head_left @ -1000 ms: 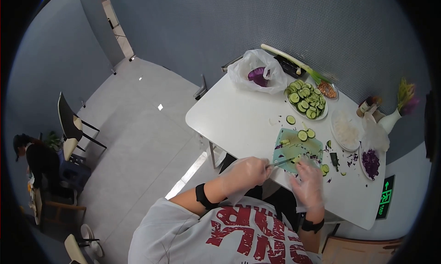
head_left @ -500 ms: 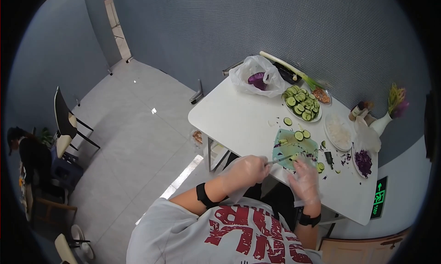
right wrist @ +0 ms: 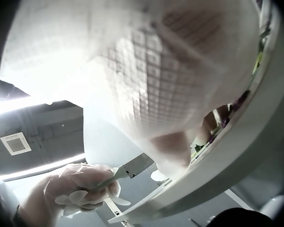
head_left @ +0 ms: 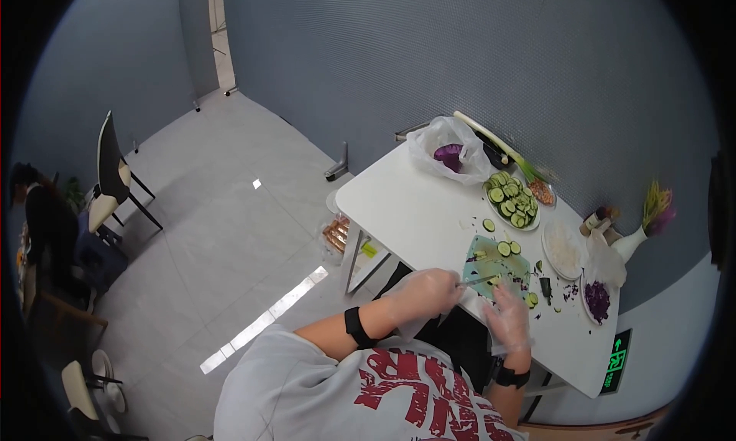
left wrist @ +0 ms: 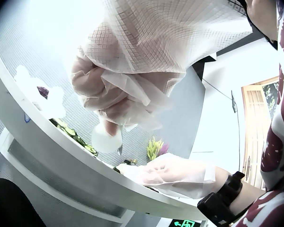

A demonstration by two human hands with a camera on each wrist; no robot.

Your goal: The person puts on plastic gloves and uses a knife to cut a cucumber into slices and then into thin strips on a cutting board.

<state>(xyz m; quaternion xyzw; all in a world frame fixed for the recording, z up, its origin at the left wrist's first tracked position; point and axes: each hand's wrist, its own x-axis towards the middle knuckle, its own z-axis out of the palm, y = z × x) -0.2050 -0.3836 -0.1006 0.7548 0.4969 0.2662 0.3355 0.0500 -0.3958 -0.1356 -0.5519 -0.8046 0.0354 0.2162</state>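
My gloved left hand (head_left: pixel 426 294) grips a knife by its pale green handle (right wrist: pixel 110 179). The knife's blade (head_left: pixel 480 280) points right, low over a light green cutting board (head_left: pixel 515 271). At the board's near side, my gloved right hand (head_left: pixel 509 318) pinches a small piece of cucumber (head_left: pixel 497 279) at its fingertips, right by the blade's tip. Cucumber slices (head_left: pixel 504 248) lie at the board's far edge, and bits of purple cabbage are scattered on it. In the right wrist view, the glove hides most of the right fingers.
A plate of cucumber slices (head_left: pixel 512 202), a plate of pale shreds (head_left: pixel 563 251) and shredded purple cabbage (head_left: pixel 596 301) stand around the board. Behind are a plastic bag (head_left: pixel 423 143) with purple cabbage, a leek (head_left: pixel 491 138) and a white vase (head_left: pixel 630 246). A dark-handled tool (head_left: pixel 545 288) lies right of the board.
The head view has shifted, so the table sits lower in it. Both hands stay at the board, with the knife and the cucumber piece held much as before.
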